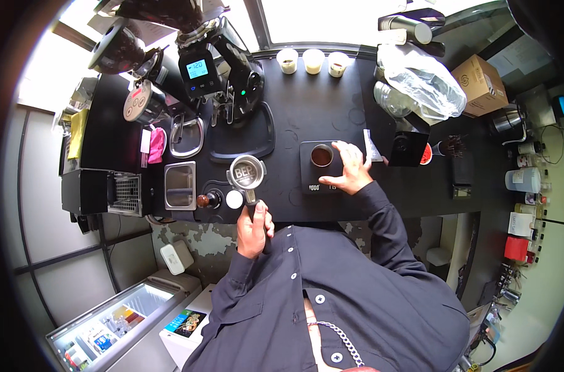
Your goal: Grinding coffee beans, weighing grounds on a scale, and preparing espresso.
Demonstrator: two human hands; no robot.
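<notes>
My left hand (252, 232) is closed around the black handle of a portafilter (247, 172), whose metal basket faces up with lettering showing inside it. My right hand (351, 171) has its thumb and fingers spread at the right side of a small cup of dark brown coffee (322, 155). Whether the fingertips touch the cup is hard to make out. Under the cup lies a black digital scale (313, 177) with a lit display. Left of the portafilter stand a tamper with a brown wooden knob (205, 200) and a white round piece (234, 199).
A black grinder with a lit screen (197, 69) stands at the back left, above a dark tray (257, 144). Nearer are a metal bin (180, 186) and a pink cloth (157, 145). Three white cups (313, 61) line the back; a plastic bag (427, 84) and cardboard box (479, 85) are right.
</notes>
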